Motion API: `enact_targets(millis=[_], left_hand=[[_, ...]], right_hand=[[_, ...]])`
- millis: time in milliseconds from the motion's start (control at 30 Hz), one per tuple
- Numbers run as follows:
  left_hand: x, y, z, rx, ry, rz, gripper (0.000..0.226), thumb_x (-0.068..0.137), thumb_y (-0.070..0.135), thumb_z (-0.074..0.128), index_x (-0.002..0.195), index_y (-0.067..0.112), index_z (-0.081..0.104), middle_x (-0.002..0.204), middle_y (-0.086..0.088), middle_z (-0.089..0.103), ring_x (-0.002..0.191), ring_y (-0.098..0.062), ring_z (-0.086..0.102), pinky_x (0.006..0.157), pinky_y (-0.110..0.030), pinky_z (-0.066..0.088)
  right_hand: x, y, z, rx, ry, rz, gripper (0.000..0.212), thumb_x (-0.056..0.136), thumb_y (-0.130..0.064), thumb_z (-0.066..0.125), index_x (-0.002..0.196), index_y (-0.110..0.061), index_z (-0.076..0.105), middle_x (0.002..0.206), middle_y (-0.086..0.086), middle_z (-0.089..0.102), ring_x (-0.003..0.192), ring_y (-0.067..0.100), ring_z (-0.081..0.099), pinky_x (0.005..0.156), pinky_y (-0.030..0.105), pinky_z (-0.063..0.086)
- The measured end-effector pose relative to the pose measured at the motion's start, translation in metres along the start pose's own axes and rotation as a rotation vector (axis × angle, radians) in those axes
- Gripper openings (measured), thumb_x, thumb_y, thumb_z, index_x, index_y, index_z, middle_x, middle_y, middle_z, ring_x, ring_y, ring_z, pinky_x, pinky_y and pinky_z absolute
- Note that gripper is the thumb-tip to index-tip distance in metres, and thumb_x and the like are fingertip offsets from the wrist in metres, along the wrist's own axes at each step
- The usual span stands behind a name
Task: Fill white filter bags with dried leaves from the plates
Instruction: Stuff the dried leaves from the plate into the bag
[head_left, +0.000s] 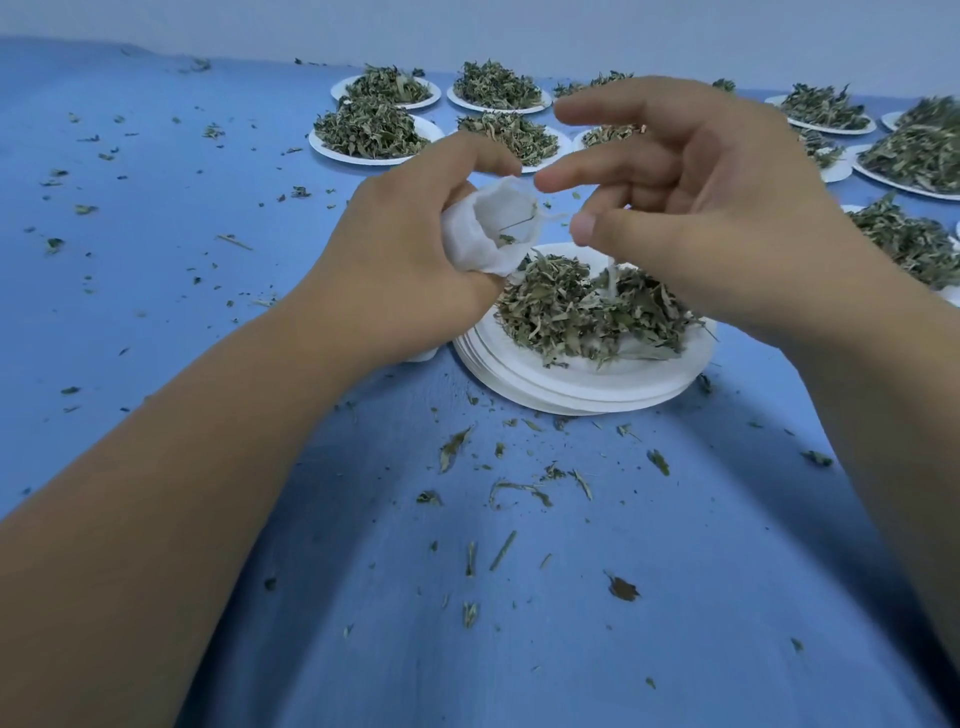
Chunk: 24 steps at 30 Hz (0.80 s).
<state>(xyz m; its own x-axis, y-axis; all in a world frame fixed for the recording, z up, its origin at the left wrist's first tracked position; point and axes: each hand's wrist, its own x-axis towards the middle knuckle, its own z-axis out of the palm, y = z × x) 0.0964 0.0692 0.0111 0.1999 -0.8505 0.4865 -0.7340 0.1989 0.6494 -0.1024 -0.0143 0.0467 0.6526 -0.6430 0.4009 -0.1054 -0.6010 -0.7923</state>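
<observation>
My left hand grips a white filter bag with its mouth held open toward the right; a few leaf bits show inside. My right hand hovers just right of the bag mouth with fingers spread and relaxed, holding nothing I can see. Both hands are above a stack of white paper plates that carries a heap of dried green leaves. A thin white string hangs down below my right thumb onto the leaves.
Several more white plates heaped with dried leaves stand at the back and along the right side. Loose leaf crumbs lie scattered over the blue table cover, thickest in front of the plate stack.
</observation>
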Motion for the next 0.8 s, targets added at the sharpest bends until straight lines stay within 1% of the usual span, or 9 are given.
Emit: enact_targets(millis=[67,167,233,300,467,533,600,700,800], left_hand=[[0.0,0.001,0.0,0.009,0.014,0.003,0.042,0.08,0.029,0.075,0.118,0.039,0.06,0.092,0.015,0.065,0.083,-0.002,0.061,0.072,-0.018,0.05],[0.001,0.001,-0.002,0.022,-0.002,0.003,0.028,0.081,0.028,0.073,0.107,0.033,0.064,0.09,0.018,0.065,0.082,0.001,0.06,0.071,-0.017,0.049],[0.001,0.001,-0.002,0.058,-0.024,0.01,0.015,0.083,0.026,0.07,0.095,0.018,0.065,0.083,0.004,0.064,0.078,-0.015,0.061,0.073,-0.036,0.052],[0.001,0.001,-0.002,0.079,-0.043,0.016,0.018,0.085,0.024,0.068,0.09,0.008,0.065,0.083,-0.011,0.065,0.083,-0.031,0.06,0.073,-0.047,0.051],[0.0,0.004,-0.004,0.016,-0.066,-0.006,0.009,0.084,0.021,0.073,0.093,0.019,0.071,0.084,-0.002,0.069,0.078,-0.02,0.064,0.067,-0.039,0.05],[0.0,0.006,-0.005,-0.034,-0.073,-0.005,0.006,0.083,0.019,0.072,0.083,0.015,0.067,0.078,-0.003,0.064,0.072,-0.02,0.059,0.066,-0.039,0.048],[-0.001,0.009,-0.006,-0.104,-0.06,0.005,0.01,0.081,0.02,0.071,0.076,0.019,0.063,0.069,0.004,0.057,0.067,-0.006,0.051,0.062,-0.027,0.044],[-0.001,0.012,-0.009,-0.201,-0.016,-0.028,0.019,0.078,0.023,0.071,0.092,0.012,0.073,0.078,0.001,0.066,0.073,0.002,0.056,0.066,-0.013,0.045],[0.001,0.012,-0.009,-0.244,0.049,-0.089,0.024,0.077,0.026,0.072,0.095,0.009,0.074,0.081,0.006,0.065,0.071,0.004,0.056,0.065,-0.013,0.046]], right_hand=[[0.001,0.002,-0.003,-0.027,0.017,0.0,0.046,0.087,-0.002,0.074,0.125,-0.025,0.064,0.104,-0.004,0.077,0.086,0.028,0.07,0.082,0.033,0.061],[0.002,0.006,-0.004,-0.084,0.053,-0.001,0.035,0.087,0.0,0.077,0.115,-0.019,0.07,0.103,-0.002,0.075,0.087,0.018,0.073,0.084,0.027,0.06],[0.005,0.006,-0.004,-0.14,0.097,-0.007,0.026,0.085,-0.002,0.079,0.108,-0.015,0.073,0.097,-0.003,0.075,0.083,0.011,0.074,0.08,0.021,0.059],[0.011,0.005,-0.006,-0.187,0.149,-0.014,0.018,0.085,-0.007,0.081,0.101,-0.013,0.076,0.089,-0.005,0.075,0.079,0.007,0.075,0.075,0.019,0.059],[0.035,-0.001,-0.009,-0.269,0.174,-0.044,0.017,0.085,-0.019,0.083,0.1,-0.014,0.078,0.084,-0.008,0.075,0.076,0.002,0.074,0.073,0.027,0.062],[0.046,-0.003,-0.005,-0.285,0.049,-0.052,0.017,0.085,-0.019,0.082,0.101,-0.016,0.077,0.088,-0.006,0.076,0.081,0.003,0.074,0.077,0.032,0.063],[0.056,-0.003,0.002,-0.305,-0.093,-0.077,0.017,0.088,-0.013,0.079,0.104,-0.014,0.076,0.092,-0.007,0.076,0.086,-0.001,0.073,0.079,0.024,0.061],[0.068,-0.003,0.014,-0.335,-0.265,-0.055,0.021,0.088,-0.008,0.076,0.108,-0.013,0.077,0.095,-0.007,0.077,0.088,-0.001,0.073,0.079,0.017,0.058],[0.071,0.001,0.014,-0.276,-0.291,0.028,0.022,0.087,-0.014,0.079,0.108,-0.015,0.077,0.093,-0.005,0.079,0.088,0.007,0.075,0.08,0.03,0.061]])
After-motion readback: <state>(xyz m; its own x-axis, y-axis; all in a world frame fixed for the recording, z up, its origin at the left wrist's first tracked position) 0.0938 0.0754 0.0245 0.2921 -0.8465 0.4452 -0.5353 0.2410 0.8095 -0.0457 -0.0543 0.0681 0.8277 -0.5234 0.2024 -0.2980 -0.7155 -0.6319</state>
